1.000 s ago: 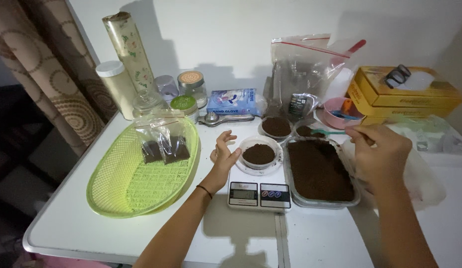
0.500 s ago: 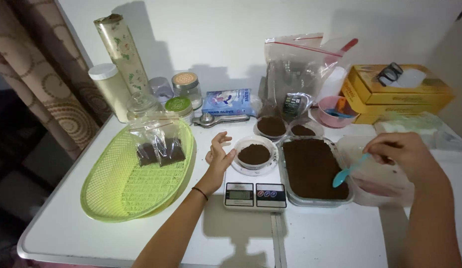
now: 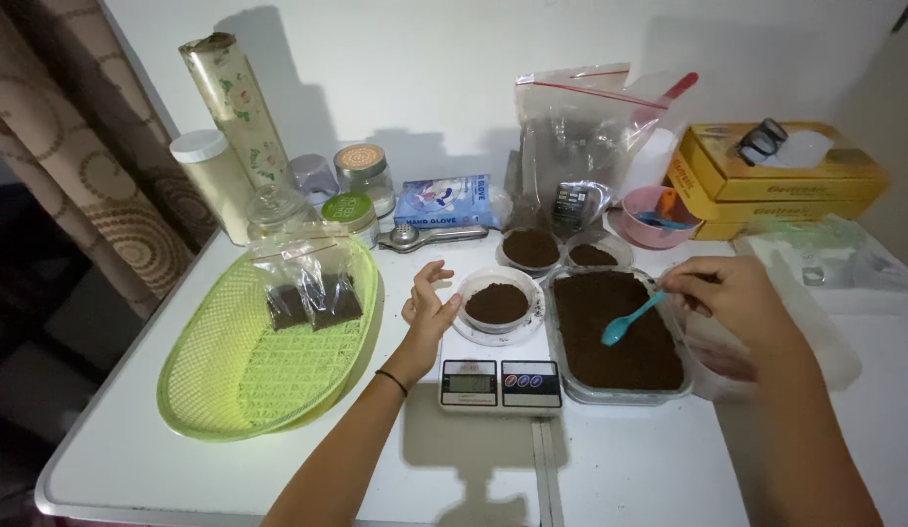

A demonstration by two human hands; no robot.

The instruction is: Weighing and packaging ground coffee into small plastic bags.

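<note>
My right hand (image 3: 732, 293) holds a small blue spoon (image 3: 627, 322) over a clear rectangular tray of dark brown powder (image 3: 615, 327). My left hand (image 3: 427, 310) rests with fingers apart against the left side of a small round cup of the same powder (image 3: 497, 304). That cup stands on a white digital kitchen scale (image 3: 501, 379). Two more small cups of powder (image 3: 559, 250) sit just behind the scale.
A green oval basket (image 3: 229, 381) at the left holds two filled clear packets (image 3: 312, 303). Jars, a paper roll, a blue box, a big zip bag, a pink bowl and yellow boxes line the back. Clear plastic bags lie at the right.
My right hand has come down from behind the tray with the blue spoon, which now points into the powder tray. My left hand stays by the cup.
</note>
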